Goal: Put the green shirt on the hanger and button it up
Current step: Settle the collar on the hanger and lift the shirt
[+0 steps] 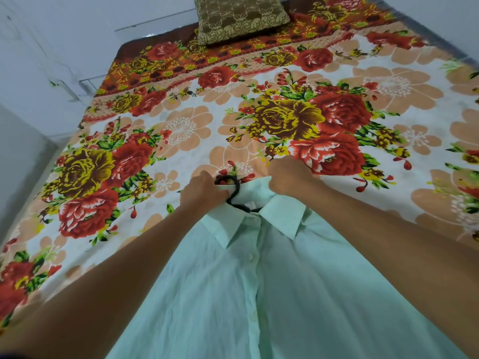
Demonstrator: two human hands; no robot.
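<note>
Along the left edge I see a pale grey-white wall (39, 60), and beside it the bed spread with a floral cotton bedsheet (181, 120) of red roses, yellow blooms and peach flowers on white. My left forearm reaches in from the lower left corner across that sheet. My left hand (201, 191) is curled closed on the left side of the collar of the pale mint-green button-up cotton shirt (259, 294), knuckles up, with the cloth bunched under my fingers.

Just to the right of that hand the black curved-hook hanger (232, 189) shows: its hook rises out of the neck opening and lies on the sheet, while the rest of it is hidden inside the shirt. The shirt itself lies flat on the near part of the bed, front up, collar pointing away from me, spreading wide toward the bottom edge. Its placket runs down the middle with small white buttons (250, 257); the front looks closed along that line, though I cannot tell whether the top one at the collar is done.

Further right, my right hand (290, 178) is fisted on the right side of the collar, gripping the cloth. At the far end of the bed, upper middle, rests a brown patterned square cushion (241, 18).
</note>
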